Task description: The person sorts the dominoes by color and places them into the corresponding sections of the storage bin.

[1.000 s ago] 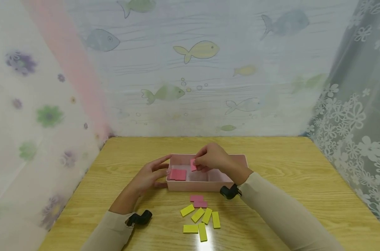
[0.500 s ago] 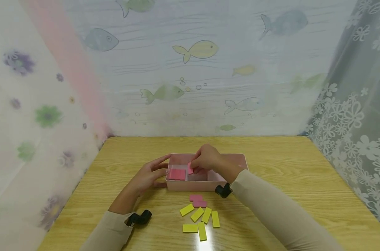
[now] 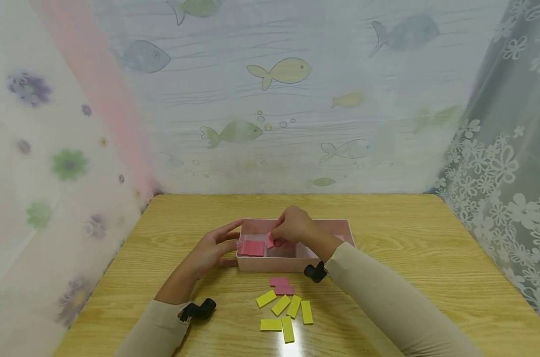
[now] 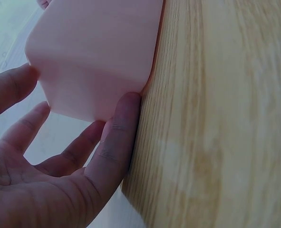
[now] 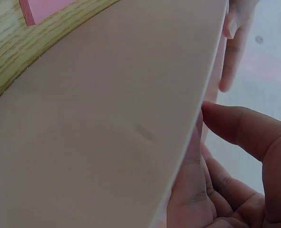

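Note:
A shallow pink box (image 3: 292, 263) stands mid-table. My right hand (image 3: 292, 227) reaches into it and pinches a pink tile (image 3: 270, 241) held on edge beside a flat stack of pink tiles (image 3: 252, 247) at the box's left end. My left hand (image 3: 213, 249) rests with straight fingers against the box's left wall; in the left wrist view its fingers (image 4: 116, 142) touch the pink box (image 4: 97, 52) at a corner. The right wrist view shows my right hand (image 5: 226, 171) against the box wall (image 5: 107, 128); the tile is hidden there.
Two pink tiles (image 3: 281, 286) lie on the wooden table (image 3: 408, 238) just in front of the box. Several yellow tiles (image 3: 285, 312) lie nearer the front edge. Printed curtains close off the back and both sides.
My right hand has moved down and left into the box with the pink tile, close to the stack. The left hand has stayed against the box.

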`<state>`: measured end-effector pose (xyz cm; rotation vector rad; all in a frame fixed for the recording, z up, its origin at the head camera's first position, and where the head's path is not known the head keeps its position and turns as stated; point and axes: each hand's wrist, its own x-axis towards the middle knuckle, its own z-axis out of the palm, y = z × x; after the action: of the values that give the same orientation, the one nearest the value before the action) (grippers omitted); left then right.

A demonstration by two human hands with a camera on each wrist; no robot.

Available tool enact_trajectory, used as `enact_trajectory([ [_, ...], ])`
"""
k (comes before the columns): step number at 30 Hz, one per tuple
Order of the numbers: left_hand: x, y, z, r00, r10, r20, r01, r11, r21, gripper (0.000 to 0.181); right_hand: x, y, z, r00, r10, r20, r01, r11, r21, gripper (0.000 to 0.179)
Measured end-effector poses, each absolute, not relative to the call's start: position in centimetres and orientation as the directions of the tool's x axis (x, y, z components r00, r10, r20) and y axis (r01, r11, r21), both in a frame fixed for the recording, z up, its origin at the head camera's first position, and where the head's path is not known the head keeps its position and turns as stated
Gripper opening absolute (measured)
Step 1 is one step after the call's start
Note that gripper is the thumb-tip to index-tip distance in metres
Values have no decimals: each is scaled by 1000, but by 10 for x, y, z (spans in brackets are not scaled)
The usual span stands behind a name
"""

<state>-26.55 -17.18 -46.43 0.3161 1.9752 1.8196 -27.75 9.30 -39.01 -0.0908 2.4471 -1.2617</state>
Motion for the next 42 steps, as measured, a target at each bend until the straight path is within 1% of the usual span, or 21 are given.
enact_trajectory([
  [20,-266,-172,-464,-877,456,-156,-125,97,987,60,-278,92,-392,-924,-228,-307,120,590,-799,9],
  [42,-266,-172,-464,-881,446,-158,-122,110,986,60,-277,92,-392,-928,-233,-290,105,585,-804,10],
])
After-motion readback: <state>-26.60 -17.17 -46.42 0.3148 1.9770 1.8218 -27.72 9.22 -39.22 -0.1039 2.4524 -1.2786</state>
